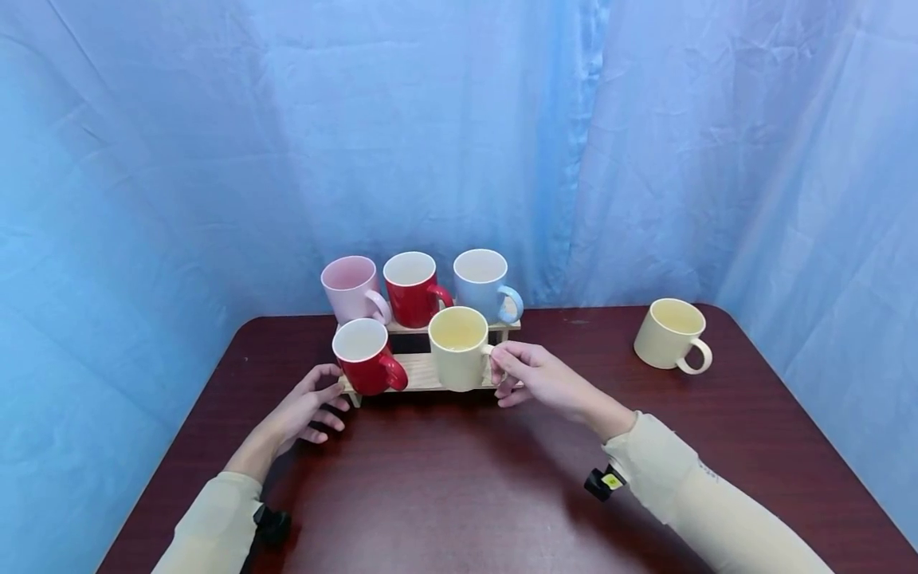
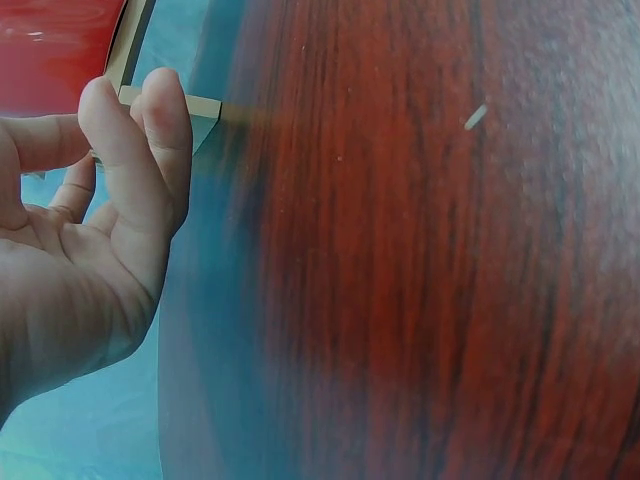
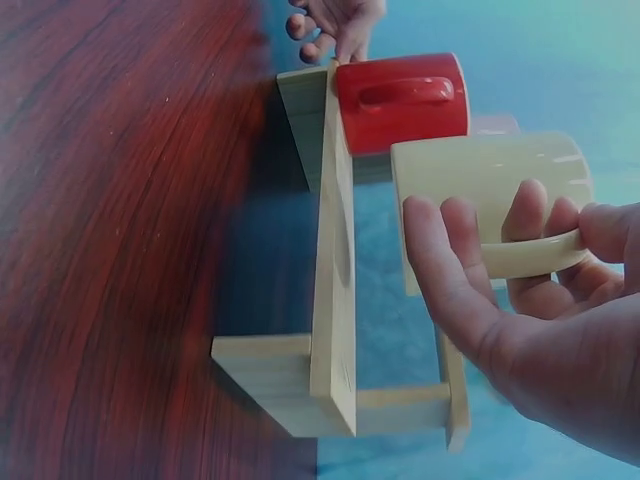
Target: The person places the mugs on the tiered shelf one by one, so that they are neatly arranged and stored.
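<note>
My right hand (image 1: pixel 548 383) pinches the handle of a pale yellow mug (image 1: pixel 459 363). In the right wrist view this yellow mug (image 3: pixel 490 170) hangs upright just above the lower board, with a gap under its base. A two-tier wooden rack (image 1: pixel 419 371) stands below it. At the rack's left front corner, my left hand (image 1: pixel 304 406) holds the end of the lower board between thumb and forefinger, the other fingers loosely spread. Close beside that hand, a red mug (image 1: pixel 366 371) with a white inside sits on the lower tier, its handle towards the right.
Along the upper tier stand a pink mug (image 1: pixel 351 291), another red mug (image 1: pixel 410 295) and a light blue mug (image 1: pixel 476 291). A second yellow mug (image 1: pixel 663 339) stands on the dark red-brown table (image 1: pixel 430 478) at the far right. Blue curtains (image 1: pixel 430 143) hang behind and at both sides.
</note>
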`<state>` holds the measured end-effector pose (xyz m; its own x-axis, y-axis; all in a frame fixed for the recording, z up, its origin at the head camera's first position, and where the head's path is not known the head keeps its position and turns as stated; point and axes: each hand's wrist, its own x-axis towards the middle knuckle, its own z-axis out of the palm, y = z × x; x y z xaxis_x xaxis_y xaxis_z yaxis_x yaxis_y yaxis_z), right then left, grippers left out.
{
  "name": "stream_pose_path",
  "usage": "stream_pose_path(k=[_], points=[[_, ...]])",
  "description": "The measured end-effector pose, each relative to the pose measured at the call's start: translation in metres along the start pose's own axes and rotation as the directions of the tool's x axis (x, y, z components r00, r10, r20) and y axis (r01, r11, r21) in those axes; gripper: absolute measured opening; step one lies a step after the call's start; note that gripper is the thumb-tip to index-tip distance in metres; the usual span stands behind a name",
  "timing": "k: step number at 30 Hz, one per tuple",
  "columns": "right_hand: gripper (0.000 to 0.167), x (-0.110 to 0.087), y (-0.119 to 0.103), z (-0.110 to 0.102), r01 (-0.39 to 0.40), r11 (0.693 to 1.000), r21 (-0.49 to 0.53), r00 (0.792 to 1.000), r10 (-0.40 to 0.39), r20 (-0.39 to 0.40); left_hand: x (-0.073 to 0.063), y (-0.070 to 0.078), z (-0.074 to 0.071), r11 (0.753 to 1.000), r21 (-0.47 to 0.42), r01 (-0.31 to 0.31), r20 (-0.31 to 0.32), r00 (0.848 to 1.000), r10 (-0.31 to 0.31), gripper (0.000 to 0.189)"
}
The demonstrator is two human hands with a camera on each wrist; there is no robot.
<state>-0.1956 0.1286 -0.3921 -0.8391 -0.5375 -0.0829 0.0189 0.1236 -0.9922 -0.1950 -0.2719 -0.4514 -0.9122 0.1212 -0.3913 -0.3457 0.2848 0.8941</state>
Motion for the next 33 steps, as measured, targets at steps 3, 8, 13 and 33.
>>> stream_pose_path(k=[3,8,13,33], points=[[0.034,0.007,0.001,0.006,-0.007,1.0,-0.013,1.0,0.007,0.005,0.001,0.0,0.0,1.0,-0.002,0.003,0.0,1.0,-0.003,0.043],[0.035,0.02,0.005,0.016,-0.013,1.0,-0.007,0.999,0.013,0.031,0.001,0.001,-0.001,1.0,-0.001,-0.001,0.0,1.0,0.001,0.043],[0.032,0.026,0.009,0.021,-0.021,1.0,0.003,0.999,0.021,0.047,0.001,0.0,0.0,1.0,0.001,-0.002,0.002,1.0,0.002,0.043],[0.036,0.047,0.023,0.022,-0.059,0.998,-0.039,0.998,0.058,-0.005,0.001,0.0,-0.002,1.0,-0.001,-0.001,0.006,1.0,0.001,0.045]])
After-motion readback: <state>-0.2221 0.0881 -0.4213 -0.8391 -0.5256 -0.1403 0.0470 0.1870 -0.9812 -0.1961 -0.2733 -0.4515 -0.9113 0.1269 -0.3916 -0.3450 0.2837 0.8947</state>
